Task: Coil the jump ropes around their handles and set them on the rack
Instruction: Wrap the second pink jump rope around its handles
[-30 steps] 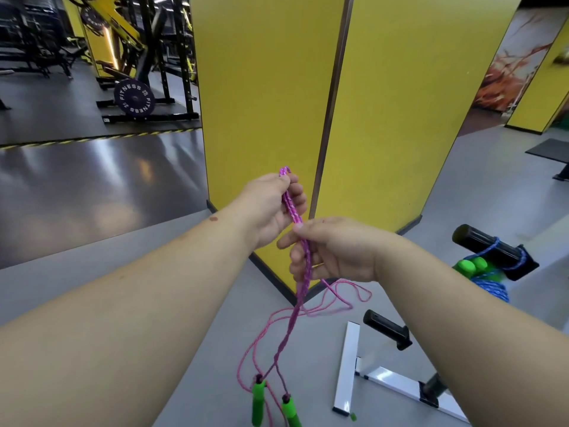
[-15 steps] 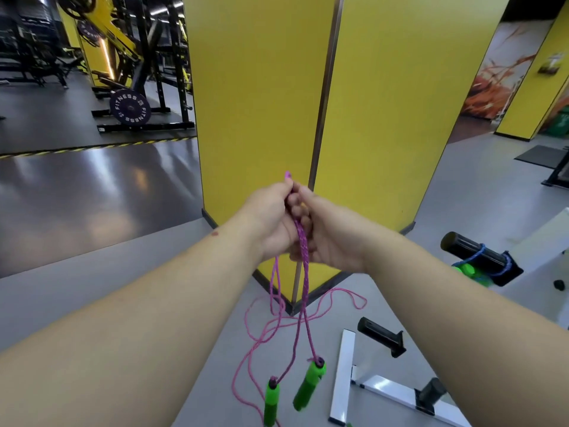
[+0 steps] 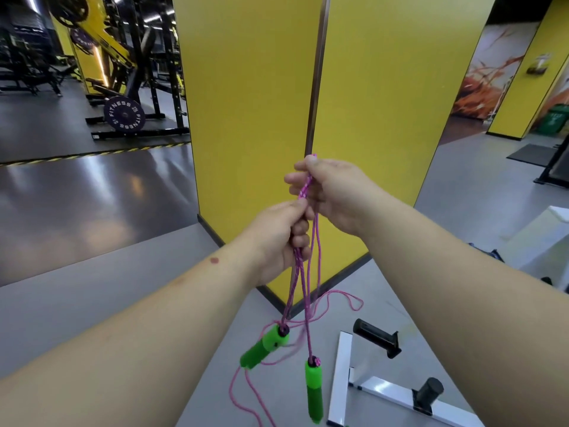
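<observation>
In the middle of the frame both hands hold the pink rope (image 3: 303,272) up in the air. The right hand (image 3: 334,192) is on top, and its fingers (image 3: 294,179) pinch the folded end of the rope. The left hand (image 3: 278,238) is just below, touching it, and its fingers (image 3: 300,238) curl round the bunch of strands.

The two green handles (image 3: 314,391) hang low in the frame, near the floor (image 3: 154,303). One tilts to the left and one hangs straight down. More loose rope lies in loops on the floor.

To do this step well, I think the hands should bring the two handles side by side first. Then the rope can go round them in neat, tight turns. The left hand should let the strands slide slowly, so they do not knot.

The rope is thin, woven and floppy, with little white flecks. It will likely twist and tangle easily. The handles look like smooth, hard plastic tubes with dark caps where the rope goes in.

At the lower right is a white metal rack (image 3: 341,380) with round black pegs (image 3: 374,335).
</observation>
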`<state>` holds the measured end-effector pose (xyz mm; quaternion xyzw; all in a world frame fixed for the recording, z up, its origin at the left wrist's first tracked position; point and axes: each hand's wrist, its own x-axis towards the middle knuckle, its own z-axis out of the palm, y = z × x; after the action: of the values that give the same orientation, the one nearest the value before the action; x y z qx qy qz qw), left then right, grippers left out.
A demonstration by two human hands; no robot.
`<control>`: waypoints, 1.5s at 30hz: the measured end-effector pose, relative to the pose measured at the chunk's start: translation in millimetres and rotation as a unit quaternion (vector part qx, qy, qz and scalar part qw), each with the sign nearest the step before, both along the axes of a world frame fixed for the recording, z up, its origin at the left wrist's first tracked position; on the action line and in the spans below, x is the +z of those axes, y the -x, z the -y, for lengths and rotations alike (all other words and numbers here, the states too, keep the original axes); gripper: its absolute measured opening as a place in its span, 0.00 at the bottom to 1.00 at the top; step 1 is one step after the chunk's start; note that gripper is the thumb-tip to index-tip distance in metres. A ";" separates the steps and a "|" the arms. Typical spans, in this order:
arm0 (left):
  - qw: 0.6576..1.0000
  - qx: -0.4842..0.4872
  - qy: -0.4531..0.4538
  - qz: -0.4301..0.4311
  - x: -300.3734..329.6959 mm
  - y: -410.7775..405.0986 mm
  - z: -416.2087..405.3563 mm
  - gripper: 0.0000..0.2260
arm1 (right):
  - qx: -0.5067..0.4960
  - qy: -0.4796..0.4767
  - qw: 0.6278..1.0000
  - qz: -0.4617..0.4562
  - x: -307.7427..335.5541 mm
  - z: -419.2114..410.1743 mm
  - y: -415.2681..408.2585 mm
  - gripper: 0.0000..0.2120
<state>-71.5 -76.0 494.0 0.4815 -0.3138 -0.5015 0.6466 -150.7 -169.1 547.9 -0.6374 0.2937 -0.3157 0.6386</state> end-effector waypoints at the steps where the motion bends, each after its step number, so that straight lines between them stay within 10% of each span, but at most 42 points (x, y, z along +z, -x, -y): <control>1: 1.000 0.013 0.007 -0.011 4.8 -2.2 2.2 0.15 | 0.027 -0.023 0.999 -0.021 -7.9 -0.9 1.6 0.15; 7: 0.986 0.118 0.038 -0.113 35.1 -22.1 20.4 0.13 | 0.192 -0.026 0.970 -0.145 -50.7 -16.1 29.7 0.18; 15: 0.999 -0.003 0.034 -0.021 13.8 -5.0 6.3 0.21 | 0.063 -0.017 0.997 0.049 -12.0 -15.7 13.9 0.10; 21: 0.995 -0.024 0.020 0.090 -4.1 1.2 1.1 0.11 | -0.019 0.081 0.996 -0.013 0.9 -2.5 -7.5 0.10; 32: 0.991 0.103 0.038 -0.081 33.6 -27.2 10.4 0.11 | 0.171 0.017 0.979 -0.107 -63.1 -19.6 26.4 0.28; 45: 0.996 0.090 0.018 -0.011 45.3 -37.7 1.1 0.12 | 0.089 0.111 0.985 -0.097 -65.9 -15.1 41.0 0.10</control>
<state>-33.8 -77.2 539.3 0.4903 -0.2711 -0.4413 0.7010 -191.7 -154.0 482.0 -0.7558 0.2590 -0.2249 0.5578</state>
